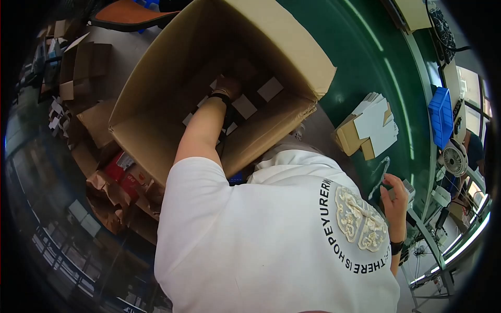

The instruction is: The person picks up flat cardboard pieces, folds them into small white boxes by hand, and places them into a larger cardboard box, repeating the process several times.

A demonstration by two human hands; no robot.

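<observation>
Several white pieces already lie in the carton, a white stack still outside on the green table; left hand inside, grip unclear; right hand alongside the stack, fingers parted

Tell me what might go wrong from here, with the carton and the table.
The left hand is deep inside the large carton, among white pieces; the arm could knock some out of place.
The stack of folded white-and-brown cartons sits near the edge of the green table, so a bump might send it off.
The clear plastic strip beside the right hand could catch on the fingers.
</observation>
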